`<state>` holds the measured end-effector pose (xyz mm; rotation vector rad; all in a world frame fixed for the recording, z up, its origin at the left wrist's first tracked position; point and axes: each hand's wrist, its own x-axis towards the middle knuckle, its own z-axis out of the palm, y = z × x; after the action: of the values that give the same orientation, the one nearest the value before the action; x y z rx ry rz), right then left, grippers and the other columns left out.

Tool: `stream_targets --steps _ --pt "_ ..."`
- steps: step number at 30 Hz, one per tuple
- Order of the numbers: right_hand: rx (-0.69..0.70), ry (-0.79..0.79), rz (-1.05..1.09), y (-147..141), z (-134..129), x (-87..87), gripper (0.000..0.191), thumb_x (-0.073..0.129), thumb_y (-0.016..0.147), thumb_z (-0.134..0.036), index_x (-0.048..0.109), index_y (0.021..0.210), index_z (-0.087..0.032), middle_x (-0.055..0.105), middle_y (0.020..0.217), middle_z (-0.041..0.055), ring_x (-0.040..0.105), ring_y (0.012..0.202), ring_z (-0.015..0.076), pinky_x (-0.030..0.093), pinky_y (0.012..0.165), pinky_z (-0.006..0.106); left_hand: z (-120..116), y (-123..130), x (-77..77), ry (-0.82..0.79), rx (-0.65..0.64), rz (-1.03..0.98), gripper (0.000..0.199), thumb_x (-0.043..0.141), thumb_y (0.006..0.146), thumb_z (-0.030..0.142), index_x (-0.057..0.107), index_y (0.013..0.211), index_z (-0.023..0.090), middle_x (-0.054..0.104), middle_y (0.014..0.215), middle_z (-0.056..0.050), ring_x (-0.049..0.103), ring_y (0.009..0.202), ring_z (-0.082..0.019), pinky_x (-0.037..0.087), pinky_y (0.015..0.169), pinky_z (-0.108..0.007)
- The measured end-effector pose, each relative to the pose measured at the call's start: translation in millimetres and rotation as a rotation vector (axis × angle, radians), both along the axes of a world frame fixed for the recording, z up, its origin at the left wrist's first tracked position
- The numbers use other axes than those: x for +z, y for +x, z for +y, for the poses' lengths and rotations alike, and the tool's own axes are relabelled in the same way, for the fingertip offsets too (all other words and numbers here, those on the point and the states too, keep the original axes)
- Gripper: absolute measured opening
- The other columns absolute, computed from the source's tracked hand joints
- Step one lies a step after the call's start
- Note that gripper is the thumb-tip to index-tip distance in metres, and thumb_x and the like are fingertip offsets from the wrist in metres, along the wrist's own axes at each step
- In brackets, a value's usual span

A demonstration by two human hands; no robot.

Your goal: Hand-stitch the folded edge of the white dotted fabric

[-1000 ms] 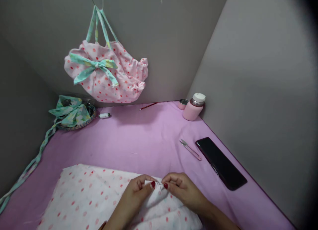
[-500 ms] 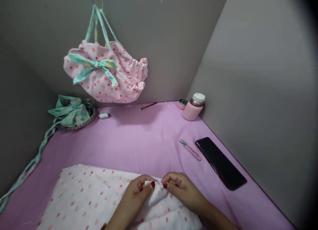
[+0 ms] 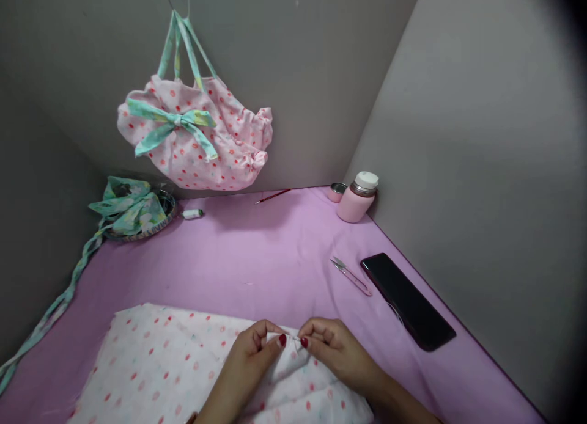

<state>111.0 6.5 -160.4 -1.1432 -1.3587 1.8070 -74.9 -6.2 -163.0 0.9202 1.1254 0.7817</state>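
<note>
A white cloth with red and pink dots (image 3: 160,363) lies along the front of the table. My left hand (image 3: 259,350) pinches its upper edge between thumb and fingers, and the fabric is gathered there. Close beside it, to the right, my right hand (image 3: 330,347) is closed, thumb against forefinger, at the same gathered spot. A thin needle-like piece (image 3: 294,338) shows between the two thumbs; its ends are hidden by the fingertips.
Pink snips (image 3: 352,277) and a black phone (image 3: 408,302) lie right of the hands. Behind stand a pink jar (image 3: 356,199) and a small tin (image 3: 337,192). A dotted bag (image 3: 202,137) hangs above; a basket (image 3: 170,213) with green fabric (image 3: 132,210) sits back left.
My left hand has shifted very slightly at the cloth's edge. Otherwise the scene looks the same.
</note>
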Motion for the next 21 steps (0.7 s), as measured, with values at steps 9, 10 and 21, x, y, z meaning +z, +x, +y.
stream_targets --steps 9,10,21 --pt "-0.006 -0.018 -0.005 -2 3 1.0 0.022 0.059 0.080 -0.033 0.059 0.074 -0.012 0.049 0.059 -0.0024 0.040 0.054 0.0079 0.028 0.051 0.019 2 0 8.5 0.055 -0.037 0.097 0.028 0.057 0.077 0.041 0.061 0.079 0.013 0.060 0.067 -0.004 0.048 0.059 -0.014 0.035 0.056 -0.025" --pt "-0.006 -0.015 -0.014 -2 3 1.1 0.021 0.059 0.080 -0.033 0.059 0.074 -0.012 0.050 0.059 -0.0024 0.041 0.055 0.0080 0.028 0.051 0.019 2 0 9.7 0.069 -0.043 0.121 0.028 0.056 0.077 0.041 0.061 0.079 0.013 0.061 0.067 -0.004 0.049 0.060 -0.015 0.035 0.056 -0.025" --pt "0.025 0.114 -0.180 -2 -1 4.6 0.016 0.053 0.082 -0.026 0.061 0.074 -0.014 0.047 0.057 -0.0030 0.039 0.053 0.0086 0.027 0.049 0.020 -5 0 29.1 0.303 -0.116 0.520 0.020 0.045 0.085 0.029 0.063 0.082 0.020 0.066 0.072 -0.002 0.058 0.068 -0.017 0.040 0.063 -0.026"
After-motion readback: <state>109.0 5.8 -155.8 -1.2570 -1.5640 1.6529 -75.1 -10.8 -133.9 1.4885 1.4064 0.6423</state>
